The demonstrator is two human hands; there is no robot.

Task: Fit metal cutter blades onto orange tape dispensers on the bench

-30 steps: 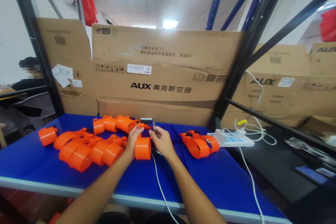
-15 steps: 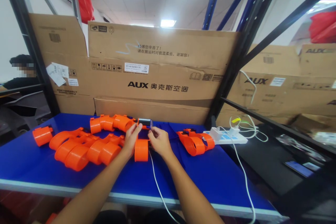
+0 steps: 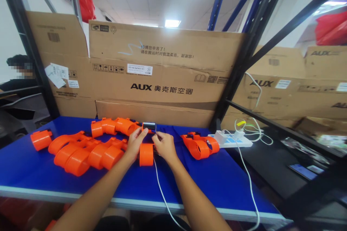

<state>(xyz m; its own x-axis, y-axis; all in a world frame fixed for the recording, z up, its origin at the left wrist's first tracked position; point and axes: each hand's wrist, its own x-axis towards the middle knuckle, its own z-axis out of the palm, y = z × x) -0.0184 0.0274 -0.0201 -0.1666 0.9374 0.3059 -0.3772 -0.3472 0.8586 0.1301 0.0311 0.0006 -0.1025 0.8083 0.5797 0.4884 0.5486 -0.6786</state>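
Observation:
My left hand [image 3: 136, 142] is closed on an orange plastic piece with a dark glossy block [image 3: 149, 126] at its top; the thumb lies against the block's lower edge. Below and between my hands, an orange ring [image 3: 146, 154] faces me and seems part of the same piece. My right hand [image 3: 165, 145] is closed in a pinch at the block's right side, and what its fingertips grip is hidden. A white cable [image 3: 159, 184] runs from beneath the right hand toward the table's front edge.
Several orange ring pieces [image 3: 77, 162] lie to the left on the blue table [image 3: 108, 184]. More orange rings [image 3: 200, 148] lie at right, beside a white power strip [image 3: 238, 140] with plugs and cables. A cardboard panel [image 3: 159, 108] stands behind. A person [image 3: 20, 68] is at far left.
The view has shifted slightly, moving the background a little left. Both hands keep about the same hold; the right fingers have moved very slightly at the block's side.

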